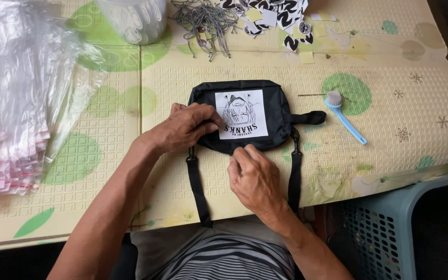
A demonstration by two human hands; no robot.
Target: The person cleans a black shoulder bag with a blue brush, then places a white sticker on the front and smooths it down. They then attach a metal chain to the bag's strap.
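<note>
With my left hand [185, 127] pressing flat on the white patch [241, 114] and my right hand [252, 173] pinching the lower edge of the black pouch [276, 111] at mid-tabletop [379, 150], I'd judge firm, even pressure keeps that patch square.

Yellow mat-covered table [390, 129] with green spots, daylit; blue basket [405, 228] alongside.

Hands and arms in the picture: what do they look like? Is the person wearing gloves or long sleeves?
No gloves and no long sleeves. The left hand and the right hand are bare, and both forearms are uncovered all the way to the bottom edge of the picture. No rings, watch or bracelets show. Between the arms you can see a striped garment in dark and light bands.
</note>
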